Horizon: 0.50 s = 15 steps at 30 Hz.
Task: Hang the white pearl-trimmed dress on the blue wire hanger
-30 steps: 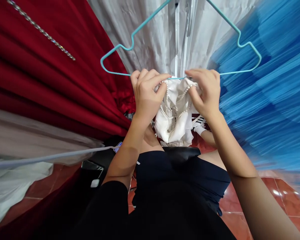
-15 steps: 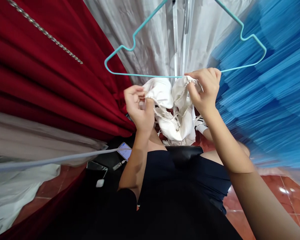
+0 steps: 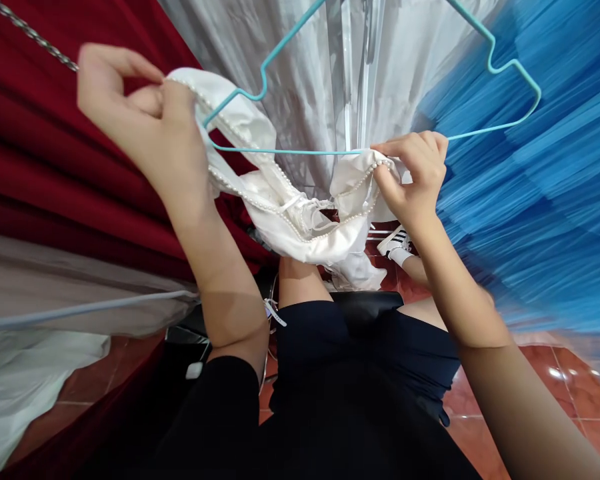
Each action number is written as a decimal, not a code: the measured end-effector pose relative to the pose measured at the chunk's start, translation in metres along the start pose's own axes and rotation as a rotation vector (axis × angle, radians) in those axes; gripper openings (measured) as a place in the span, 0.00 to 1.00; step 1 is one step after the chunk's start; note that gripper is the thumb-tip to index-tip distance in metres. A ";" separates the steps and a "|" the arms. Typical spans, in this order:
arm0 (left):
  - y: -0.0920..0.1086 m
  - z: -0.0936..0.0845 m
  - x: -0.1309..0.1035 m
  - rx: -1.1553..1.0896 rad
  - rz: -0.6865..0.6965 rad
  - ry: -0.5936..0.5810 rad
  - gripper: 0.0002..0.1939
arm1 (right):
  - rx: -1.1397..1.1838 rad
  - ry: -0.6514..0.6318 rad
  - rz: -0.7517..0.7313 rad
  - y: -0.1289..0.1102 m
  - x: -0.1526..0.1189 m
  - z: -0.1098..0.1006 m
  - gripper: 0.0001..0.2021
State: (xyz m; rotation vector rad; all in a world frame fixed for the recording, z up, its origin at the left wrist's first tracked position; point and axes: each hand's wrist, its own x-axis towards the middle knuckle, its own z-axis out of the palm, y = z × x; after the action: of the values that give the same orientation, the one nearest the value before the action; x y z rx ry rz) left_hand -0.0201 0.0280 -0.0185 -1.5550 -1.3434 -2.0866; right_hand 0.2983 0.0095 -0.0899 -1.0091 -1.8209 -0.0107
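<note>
Holding white garment [image 3: 325, 249], blue fabric [image 3: 530, 213]; red tiled floor [image 3: 573, 390]

Red fabric [image 3: 35, 140] hung at left, pale fabric [image 3: 300, 87] at far centre, layered blue fabric [image 3: 545, 173] at right. Floor [image 3: 580, 400] laid with glossy red tiles; light reflected in small spots at near right.
</note>
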 end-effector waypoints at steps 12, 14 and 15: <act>0.032 0.043 -0.020 -0.022 0.318 -0.218 0.21 | -0.072 -0.024 -0.047 -0.004 -0.006 0.005 0.12; 0.036 0.040 -0.026 0.018 0.362 -0.234 0.19 | -0.089 -0.033 -0.040 -0.003 -0.005 0.004 0.12; 0.042 0.040 -0.031 0.025 0.406 -0.211 0.16 | -0.095 -0.035 -0.038 -0.003 -0.005 0.003 0.12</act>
State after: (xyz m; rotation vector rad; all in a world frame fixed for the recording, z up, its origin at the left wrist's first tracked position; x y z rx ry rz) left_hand 0.0450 0.0246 -0.0213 -1.8919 -0.9982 -1.6944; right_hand 0.2950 0.0059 -0.0936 -1.0460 -1.8858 -0.1045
